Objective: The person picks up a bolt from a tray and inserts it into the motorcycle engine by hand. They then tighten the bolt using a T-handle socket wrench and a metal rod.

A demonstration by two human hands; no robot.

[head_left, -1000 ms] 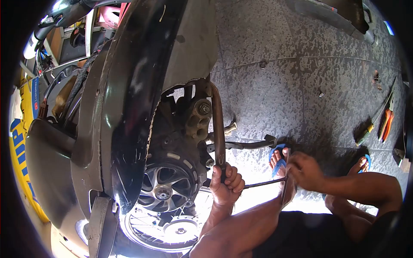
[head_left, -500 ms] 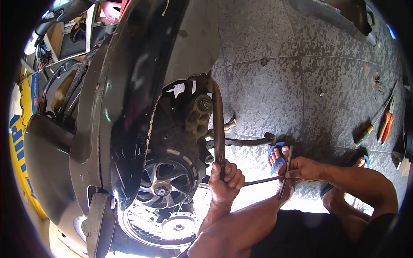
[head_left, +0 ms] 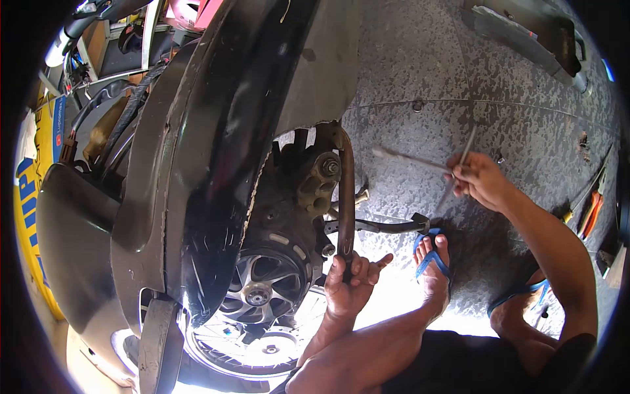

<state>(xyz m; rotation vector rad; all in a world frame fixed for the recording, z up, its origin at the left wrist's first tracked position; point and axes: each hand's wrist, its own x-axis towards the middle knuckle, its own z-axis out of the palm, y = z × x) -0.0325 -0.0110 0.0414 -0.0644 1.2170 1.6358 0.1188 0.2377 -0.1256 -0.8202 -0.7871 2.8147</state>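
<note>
Nearest, btm of view: bare knee (head_left: pixel 341 364) & black shorts (head_left: pixel 459 361). Big dark body panel (head_left: pixel 226 131) of a motorbike, scratched, rough-edged, fills left-ctr.

L hand (head_left: pixel 344 289) is at lower end of a curved metal tube (head_left: pixel 347 197): thumb on one side, some fingers bent round the other, one finger sticking out. Hold looks loose.

R hand (head_left: pixel 476 180), up over the floor & well to right of tube, pinches a T-shaped tool (head_left: pixel 413 159) btwn thumb & fingers nr where shaft meets crossbar. Shaft points left, twd tube, tip apart from it; tool a bit blurred.

Behind/below panel: finned fan (head_left: pixel 258 297) on engine side, spoked wheel (head_left: pixel 268 375) past it, partly lost in glare. Stand leg (head_left: pixel 387 228) sticks out right, its end by a foot in a blue flip-flop (head_left: pixel 428 258).

Floor (head_left: pixel 407 65), grey, mottled: orange-handled pliers (head_left: pixel 592 213) far right, yellow-handled screwdriver (head_left: pixel 567 215) just beside, partly behind R forearm. Top right: dark metal part (head_left: pixel 518 36). Far left: yellow banner (head_left: pixel 29 217) w/ blue lettering.
</note>
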